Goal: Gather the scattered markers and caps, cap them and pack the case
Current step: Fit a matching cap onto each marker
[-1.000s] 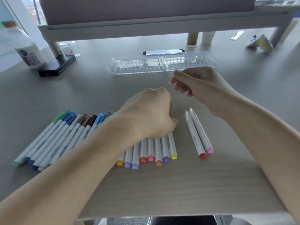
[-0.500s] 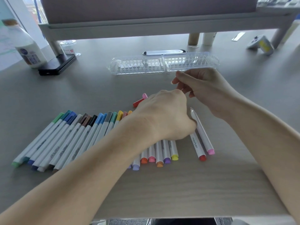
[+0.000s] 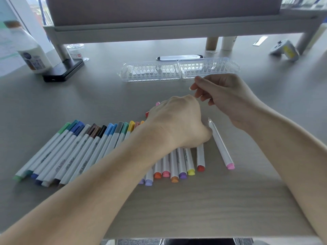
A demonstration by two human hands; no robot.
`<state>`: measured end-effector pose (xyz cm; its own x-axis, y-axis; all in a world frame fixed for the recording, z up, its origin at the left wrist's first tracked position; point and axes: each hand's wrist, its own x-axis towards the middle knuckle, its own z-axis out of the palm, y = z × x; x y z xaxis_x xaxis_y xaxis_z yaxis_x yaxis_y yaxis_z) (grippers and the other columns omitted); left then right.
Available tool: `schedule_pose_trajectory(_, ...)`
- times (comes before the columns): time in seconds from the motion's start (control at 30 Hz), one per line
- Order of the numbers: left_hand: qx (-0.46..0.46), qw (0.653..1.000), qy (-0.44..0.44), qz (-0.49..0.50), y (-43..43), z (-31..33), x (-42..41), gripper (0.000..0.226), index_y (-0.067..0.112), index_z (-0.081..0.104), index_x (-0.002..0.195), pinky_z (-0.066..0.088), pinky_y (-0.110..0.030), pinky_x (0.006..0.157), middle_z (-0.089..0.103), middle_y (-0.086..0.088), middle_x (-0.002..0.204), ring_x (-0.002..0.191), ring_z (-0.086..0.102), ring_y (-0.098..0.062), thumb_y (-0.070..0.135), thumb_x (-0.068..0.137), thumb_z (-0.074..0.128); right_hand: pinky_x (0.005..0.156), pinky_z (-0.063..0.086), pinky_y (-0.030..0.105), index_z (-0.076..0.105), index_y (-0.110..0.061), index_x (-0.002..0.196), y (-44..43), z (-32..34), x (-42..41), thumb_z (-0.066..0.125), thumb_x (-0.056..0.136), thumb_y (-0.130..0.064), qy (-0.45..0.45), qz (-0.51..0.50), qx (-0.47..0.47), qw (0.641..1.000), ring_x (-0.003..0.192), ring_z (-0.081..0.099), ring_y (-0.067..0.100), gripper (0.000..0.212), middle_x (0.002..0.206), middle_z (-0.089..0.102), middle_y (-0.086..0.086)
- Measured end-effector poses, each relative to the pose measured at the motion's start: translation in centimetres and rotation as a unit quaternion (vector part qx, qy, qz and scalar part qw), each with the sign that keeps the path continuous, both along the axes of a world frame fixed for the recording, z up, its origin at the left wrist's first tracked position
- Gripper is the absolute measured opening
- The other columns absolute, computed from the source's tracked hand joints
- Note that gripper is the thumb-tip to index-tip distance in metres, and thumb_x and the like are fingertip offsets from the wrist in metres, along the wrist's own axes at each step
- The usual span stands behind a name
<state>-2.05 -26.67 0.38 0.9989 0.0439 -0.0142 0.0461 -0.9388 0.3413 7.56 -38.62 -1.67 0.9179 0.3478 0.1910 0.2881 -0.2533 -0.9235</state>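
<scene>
On the pale wood-grain table (image 3: 194, 209), farthest from the clear case (image 3: 150, 73) and nearest you, the row of markers (image 3: 85, 149) lies fanned side by side: smooth round white plastic barrels with coloured end plugs toward you and matching caps pointing at the case. At the row's right end sit two more, a red-ended marker (image 3: 200, 157) and a pink-ended marker (image 3: 221, 144), apart from each other; the pink one is uncapped, its long axis running from you toward the case with the bare tip at the case end. Your left hand (image 3: 178, 124) lies knuckles-up over the upper part of the red-ended marker, fingers curled under, and you cannot tell from here whether it grips the barrel or only covers it. Just past it on the case side, a red cap (image 3: 147, 114) and a pink cap (image 3: 157, 103) peek out, small and blunt; your left hand is the nearer to both. Your right hand (image 3: 228, 98) hovers closer to the case, above the pink marker's tip, fingers loosely curled with nothing visible between them. The case itself lies open in two halves, hard see-through plastic with scalloped slots, holding no markers
</scene>
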Motion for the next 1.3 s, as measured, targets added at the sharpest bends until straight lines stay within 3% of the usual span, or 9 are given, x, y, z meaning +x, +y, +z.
schedule_pose_trajectory(0.17,-0.114,0.993,-0.029,0.012,3.2,1.4,0.5,0.044,0.01,0.06,0.061,0.036,-0.022,0.045,0.043,0.008,0.041,0.039,0.041,-0.01,0.042,0.091,0.064,0.063,0.043,0.021,0.077,-0.021,0.081,0.0,0.1,0.0,0.062,0.101,-0.036,0.004,-0.007,0.008,1.0,0.064,0.058,0.003,0.029,0.068,0.07,-0.01)
schedule_pose_trajectory(0.3,-0.192,0.981,-0.024,0.028,7.3,2.3,0.5,0.05,-0.002,0.07,0.082,0.048,-0.037,0.065,0.063,-0.007,0.062,0.057,0.056,-0.016,0.045,0.096,0.06,0.067,0.045,0.023,0.079,-0.021,0.084,-0.1,0.1,0.0,0.061,0.101,-0.038,0.003,-0.002,-0.007,1.0,0.066,0.06,0.001,0.03,0.071,0.072,-0.011)
schedule_pose_trajectory(0.4,-0.208,0.977,0.0,0.04,9.7,1.9,0.0,0.04,0.004,0.073,0.082,0.047,-0.033,0.07,0.066,0.003,0.061,0.056,0.059,-0.007,0.035,0.102,0.058,0.064,0.045,0.016,0.079,-0.021,0.084,0.0,-0.1,0.0,0.061,0.1,-0.035,-0.001,0.004,-0.016,1.0,0.067,0.061,0.001,0.028,0.071,0.073,-0.01)
schedule_pose_trajectory(0.5,-0.243,0.969,0.014,0.047,11.5,1.2,-0.5,0.032,0.004,0.074,0.088,0.054,-0.035,0.075,0.072,-0.006,0.071,0.065,0.064,-0.013,0.029,0.102,0.059,0.06,0.045,0.009,0.079,-0.022,0.084,0.2,-0.3,-0.2,0.064,0.099,-0.029,-0.024,0.017,-0.035,0.999,0.067,0.061,0.0,0.022,0.07,0.073,-0.011)
schedule_pose_trajectory(0.67,-0.274,0.96,0.008,0.065,13.0,0.7,-1.2,0.027,0.009,0.077,0.093,0.048,-0.016,0.06,0.072,0.001,0.069,0.061,0.063,-0.004,0.028,0.102,0.059,0.074,0.052,0.02,0.079,-0.024,0.092,0.5,-0.7,-0.7,0.071,0.092,-0.023,-0.075,0.047,-0.08,0.993,0.077,0.067,-0.001,0.008,0.082,0.077,-0.014)
schedule_pose_trajectory(0.77,-0.302,0.95,-0.015,0.077,13.6,0.3,-1.5,0.027,0.01,0.077,0.094,0.048,-0.021,0.067,0.073,0.002,0.072,0.063,0.063,-0.002,0.028,0.103,0.059,0.068,0.049,0.015,0.078,-0.031,0.091,1.2,-0.8,-1.2,0.074,0.091,-0.022,-0.105,0.077,-0.117,0.985,0.074,0.066,-0.004,0.01,0.087,0.076,-0.016)
schedule_pose_trajectory(0.93,-0.311,0.94,-0.07,0.121,14.0,0.3,-1.6,0.028,0.02,0.079,0.094,0.051,-0.022,0.065,0.076,0.003,0.078,0.067,0.063,-0.004,0.037,0.103,0.058,0.085,0.05,0.02,0.075,-0.034,0.099,4.5,1.4,-1.5,0.075,0.088,-0.025,-0.205,0.152,-0.253,0.933,0.091,0.062,-0.012,0.014,0.095,0.071,-0.025)
schedule_pose_trajectory(1.07,-0.315,0.936,-0.1,0.125,14.0,0.4,-1.7,0.029,0.019,0.079,0.093,0.046,-0.023,0.062,0.075,0.005,0.077,0.069,0.06,-0.005,0.038,0.102,0.059,0.081,0.037,0.004,0.073,-0.035,0.11,7.3,2.7,-0.8,0.079,0.085,-0.039,-0.25,0.205,-0.351,0.879,0.095,0.058,-0.009,0.026,0.106,0.068,-0.024)
schedule_pose_trajectory(1.3,-0.34,0.927,-0.1,0.121,14.3,0.5,-1.8,0.031,0.015,0.079,0.093,0.044,-0.022,0.062,0.075,0.005,0.076,0.07,0.059,-0.007,0.037,0.102,0.058,0.077,0.045,0.019,0.073,-0.038,0.102,9.4,2.4,-0.2,0.076,0.089,-0.033,-0.249,0.251,-0.415,0.838,0.087,0.061,-0.008,0.015,0.093,0.069,-0.022)
